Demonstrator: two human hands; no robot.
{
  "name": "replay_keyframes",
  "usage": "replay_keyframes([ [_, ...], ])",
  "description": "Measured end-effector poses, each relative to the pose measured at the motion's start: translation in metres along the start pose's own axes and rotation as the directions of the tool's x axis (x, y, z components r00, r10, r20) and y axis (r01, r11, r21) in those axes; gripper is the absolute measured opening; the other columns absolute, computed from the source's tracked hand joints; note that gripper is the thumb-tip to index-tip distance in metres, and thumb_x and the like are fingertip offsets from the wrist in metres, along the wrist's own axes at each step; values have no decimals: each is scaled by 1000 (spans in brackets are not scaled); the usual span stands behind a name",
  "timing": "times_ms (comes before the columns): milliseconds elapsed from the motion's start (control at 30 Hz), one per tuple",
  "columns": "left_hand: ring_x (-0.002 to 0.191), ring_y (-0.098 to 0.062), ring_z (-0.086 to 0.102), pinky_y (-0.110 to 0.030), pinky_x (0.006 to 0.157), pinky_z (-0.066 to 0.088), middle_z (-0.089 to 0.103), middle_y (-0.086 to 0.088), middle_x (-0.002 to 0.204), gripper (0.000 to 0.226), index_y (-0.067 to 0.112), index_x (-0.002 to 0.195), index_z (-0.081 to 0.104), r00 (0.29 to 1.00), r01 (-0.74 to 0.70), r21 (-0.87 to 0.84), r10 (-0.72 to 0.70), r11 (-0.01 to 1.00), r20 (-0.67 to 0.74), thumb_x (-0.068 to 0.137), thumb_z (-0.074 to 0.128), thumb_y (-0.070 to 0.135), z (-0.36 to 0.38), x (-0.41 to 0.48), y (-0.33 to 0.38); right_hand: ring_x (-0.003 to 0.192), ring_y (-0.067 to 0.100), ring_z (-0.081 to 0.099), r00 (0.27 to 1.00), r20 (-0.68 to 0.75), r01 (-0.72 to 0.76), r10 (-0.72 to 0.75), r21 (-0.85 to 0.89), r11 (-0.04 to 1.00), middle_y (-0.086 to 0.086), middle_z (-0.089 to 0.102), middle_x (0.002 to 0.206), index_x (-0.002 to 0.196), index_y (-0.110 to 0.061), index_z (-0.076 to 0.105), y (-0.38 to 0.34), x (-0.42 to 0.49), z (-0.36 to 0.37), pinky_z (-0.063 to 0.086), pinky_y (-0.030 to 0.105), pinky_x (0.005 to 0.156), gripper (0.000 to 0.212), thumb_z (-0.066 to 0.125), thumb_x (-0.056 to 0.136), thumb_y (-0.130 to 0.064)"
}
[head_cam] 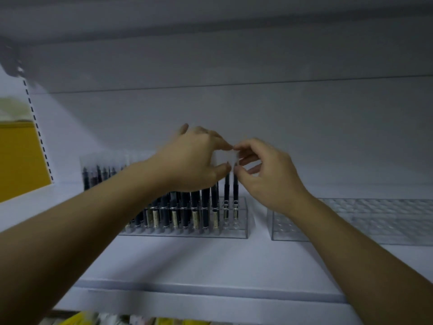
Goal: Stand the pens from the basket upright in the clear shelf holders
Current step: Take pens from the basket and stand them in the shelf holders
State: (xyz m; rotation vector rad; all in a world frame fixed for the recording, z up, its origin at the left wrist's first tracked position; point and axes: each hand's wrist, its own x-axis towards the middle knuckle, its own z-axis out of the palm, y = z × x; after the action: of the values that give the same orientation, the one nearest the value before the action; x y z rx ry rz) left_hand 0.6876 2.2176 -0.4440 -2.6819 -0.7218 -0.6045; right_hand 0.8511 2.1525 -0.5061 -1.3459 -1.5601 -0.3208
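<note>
A clear holder [241,232] on the white shelf is packed with several dark pens [206,207] standing upright. Both hands hover above its right end. My left hand [194,158] and my right hand [269,174] meet fingertip to fingertip and pinch a small pale, translucent piece [226,157] between them; blur hides what it is. Two pens [230,195] stand just below the fingers. The basket is out of view.
A second clear holder [386,221] with bare holes stands to the right on the shelf [199,266]. Another clear case of dark pens [98,174] stands at the back left. A yellow panel [21,158] lies beyond the shelf's left upright. An upper shelf hangs overhead.
</note>
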Motion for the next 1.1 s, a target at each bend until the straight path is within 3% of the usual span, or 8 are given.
replay_keyframes([
  [167, 146, -14, 16, -48, 121, 0, 30, 6, 155, 71, 28, 151, 25, 999, -16, 30, 17, 999, -48, 91, 53, 51, -3, -18, 1, 116, 6, 49, 998, 54, -12, 20, -146, 989, -11, 50, 128, 138, -31, 44, -14, -3, -8, 44, 27, 98, 59, 67, 85, -31],
  [300, 145, -12, 18, -40, 121, -2, 33, 6, 154, 69, 27, 149, 28, 989, -66, -15, 64, 998, -134, 90, 57, 46, -6, -40, 6, 128, 11, 39, 995, 71, -47, 66, -239, 970, -9, 42, 142, 145, -30, 36, -29, -25, -8, 30, 23, 103, 68, 67, 85, -38],
  [500, 145, -11, 21, -28, 119, -4, 36, 4, 153, 65, 24, 148, 34, 964, -163, -105, 136, 981, -230, 90, 60, 36, 4, -91, 27, 136, 12, 30, 986, 102, -89, 131, -345, 935, -10, 34, 147, 147, -32, 32, -59, -83, -14, 27, 31, 113, 72, 67, 84, -41],
  [633, 144, -13, 25, -30, 121, 4, 41, 4, 150, 62, 22, 145, 40, 945, -215, -185, 156, 959, -288, 89, 62, 36, 23, -133, 45, 138, 14, 28, 986, 136, -43, 100, -375, 926, -4, 36, 149, 147, -24, 36, -84, -127, -15, 22, 30, 113, 71, 67, 85, -40],
  [767, 144, -16, 26, -30, 120, 13, 46, -1, 146, 59, 15, 141, 46, 933, -214, -310, 99, 926, -347, 87, 66, 29, 54, -177, 63, 130, 20, 42, 996, 82, 3, 27, -345, 939, 4, 50, 139, 135, -14, 52, -100, -172, -8, 35, 36, 108, 58, 70, 82, -28],
  [900, 141, -18, 32, -33, 116, 26, 51, -3, 140, 53, 9, 137, 51, 922, -175, -405, 4, 897, -388, 88, 65, 27, 96, -224, 79, 125, 18, 44, 997, 76, -2, 30, -338, 941, 5, 54, 132, 132, -11, 55, -98, -222, 4, 33, 25, 106, 53, 69, 83, -27],
  [1000, 131, -21, 46, -36, 107, 39, 58, -3, 132, 49, 11, 130, 58, 949, -93, -458, -61, 884, -309, 86, 64, 31, 130, -258, 87, 119, 20, 49, 989, 98, -69, 111, -362, 930, 5, 57, 128, 131, -11, 56, -90, -263, 18, 28, 20, 104, 53, 66, 83, -30],
  [1100, 124, -24, 54, -38, 99, 46, 62, -2, 127, 49, 14, 127, 60, 987, 30, -509, -107, 860, -124, 85, 63, 38, 168, -290, 95, 122, 15, 42, 940, 193, -190, 281, -386, 902, 0, 53, 132, 134, -17, 52, -78, -305, 40, 27, 22, 104, 56, 66, 83, -37],
])
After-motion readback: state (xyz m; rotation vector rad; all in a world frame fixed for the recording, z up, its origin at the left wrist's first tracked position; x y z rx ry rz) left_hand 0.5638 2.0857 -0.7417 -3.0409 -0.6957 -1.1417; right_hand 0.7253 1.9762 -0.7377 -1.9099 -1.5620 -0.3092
